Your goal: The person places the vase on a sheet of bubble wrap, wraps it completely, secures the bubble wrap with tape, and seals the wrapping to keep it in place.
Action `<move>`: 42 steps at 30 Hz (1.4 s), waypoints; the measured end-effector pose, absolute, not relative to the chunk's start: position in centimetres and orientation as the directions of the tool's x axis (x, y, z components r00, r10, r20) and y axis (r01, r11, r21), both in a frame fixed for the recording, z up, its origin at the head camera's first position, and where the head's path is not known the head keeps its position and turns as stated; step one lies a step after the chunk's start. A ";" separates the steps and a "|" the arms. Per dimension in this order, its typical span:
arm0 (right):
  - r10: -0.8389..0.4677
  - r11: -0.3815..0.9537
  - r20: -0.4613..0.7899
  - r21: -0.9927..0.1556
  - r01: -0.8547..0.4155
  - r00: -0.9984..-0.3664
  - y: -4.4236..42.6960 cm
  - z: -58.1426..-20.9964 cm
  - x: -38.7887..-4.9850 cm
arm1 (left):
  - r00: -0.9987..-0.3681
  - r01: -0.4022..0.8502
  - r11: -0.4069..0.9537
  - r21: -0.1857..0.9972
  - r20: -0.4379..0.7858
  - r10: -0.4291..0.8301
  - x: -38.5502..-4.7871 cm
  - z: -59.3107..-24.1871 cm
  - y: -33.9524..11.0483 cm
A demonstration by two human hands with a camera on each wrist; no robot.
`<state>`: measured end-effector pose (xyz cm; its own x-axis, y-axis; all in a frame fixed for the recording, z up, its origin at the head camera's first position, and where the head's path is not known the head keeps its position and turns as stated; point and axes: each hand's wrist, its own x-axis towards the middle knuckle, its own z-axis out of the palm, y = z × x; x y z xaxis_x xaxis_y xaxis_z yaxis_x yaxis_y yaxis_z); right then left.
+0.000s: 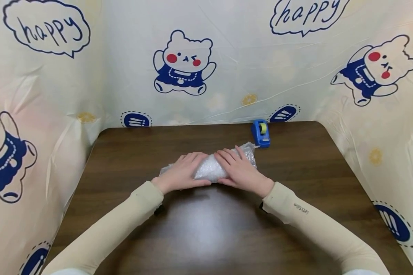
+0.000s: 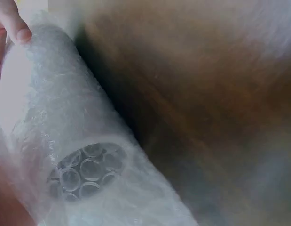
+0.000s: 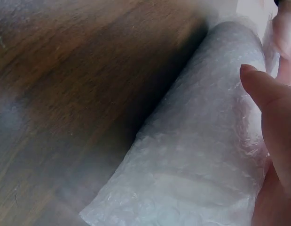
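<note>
A roll of clear bubble wrap (image 1: 208,170) lies crosswise on the table under both hands; whatever is inside it is hidden. Over its left part, my left hand (image 1: 182,172) holds it with the fingers across the top and the thumb along the near side. My right hand (image 1: 241,168) grips the right part in the same way, its fingers toward the far side. Round bubbles show at one end of the bubble wrap (image 2: 89,174) in the left wrist view. From the right wrist, the right thumb (image 3: 265,89) rests against the crinkled bubble wrap (image 3: 197,127).
A blue tape dispenser (image 1: 260,133) with a yellowish roll stands at the table's far edge, close to the wrap's right end. The dark wooden table (image 1: 206,229) is bordered at the back and sides by a printed cloth (image 1: 241,57).
</note>
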<state>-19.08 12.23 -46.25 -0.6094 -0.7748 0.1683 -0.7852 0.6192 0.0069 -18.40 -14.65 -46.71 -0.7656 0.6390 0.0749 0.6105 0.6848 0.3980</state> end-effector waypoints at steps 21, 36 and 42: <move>-0.716 0.662 0.229 -0.078 -0.745 -0.660 14.3 -44.8 -19.8 | -0.782 0.619 0.729 0.291 0.144 0.607 -18.3 -47.5 -18.2; -0.585 0.696 0.411 -0.189 -0.693 -0.700 19.5 -44.5 -19.5 | -0.834 0.552 0.769 0.324 0.217 0.507 -17.5 -46.8 -21.3; -0.498 0.748 0.425 -0.231 -0.622 -0.756 22.0 -45.1 -19.0 | -0.864 0.499 0.809 0.310 0.250 0.437 -16.5 -47.5 -22.9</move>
